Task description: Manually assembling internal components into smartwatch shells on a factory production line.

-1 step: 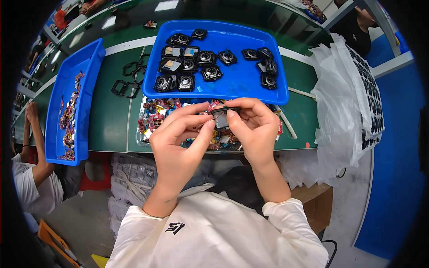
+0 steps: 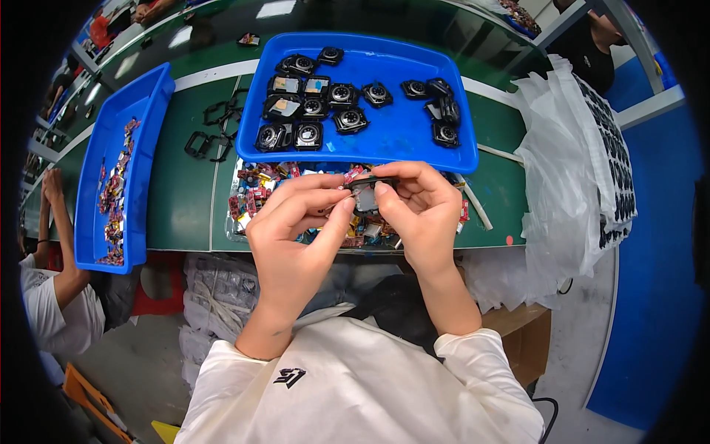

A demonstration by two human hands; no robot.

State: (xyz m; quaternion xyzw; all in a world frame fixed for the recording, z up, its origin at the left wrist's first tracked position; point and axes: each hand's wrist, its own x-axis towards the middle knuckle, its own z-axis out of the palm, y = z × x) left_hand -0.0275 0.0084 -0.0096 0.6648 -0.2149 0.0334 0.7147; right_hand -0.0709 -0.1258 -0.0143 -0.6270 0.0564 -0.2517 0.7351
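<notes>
In front of the big blue tray, both hands hold a black smartwatch case (image 2: 372, 181), tilted so that its dark edge shows. My left hand (image 2: 299, 226) is closed in a pinch at the case's left end, where a thin reddish wire shows by the fingertips. My right hand (image 2: 425, 211) grips the other end, thumb on the near side and fingers behind. A grey flat piece (image 2: 366, 200) shows just below the case edge; whether it is attached I cannot tell. Beneath the hands lies a clear tray heaped with small electronic modules (image 2: 255, 200), red, yellow and silver.
The blue tray (image 2: 362, 153) holds several black watch cases (image 2: 342, 95). To its left are black frames (image 2: 207, 146) and a narrow blue tray (image 2: 142, 222) with small modules. White plastic sheeting (image 2: 551, 148) and a stack of black parts (image 2: 606, 148) stand right. Another person's arms (image 2: 59, 222) show far left.
</notes>
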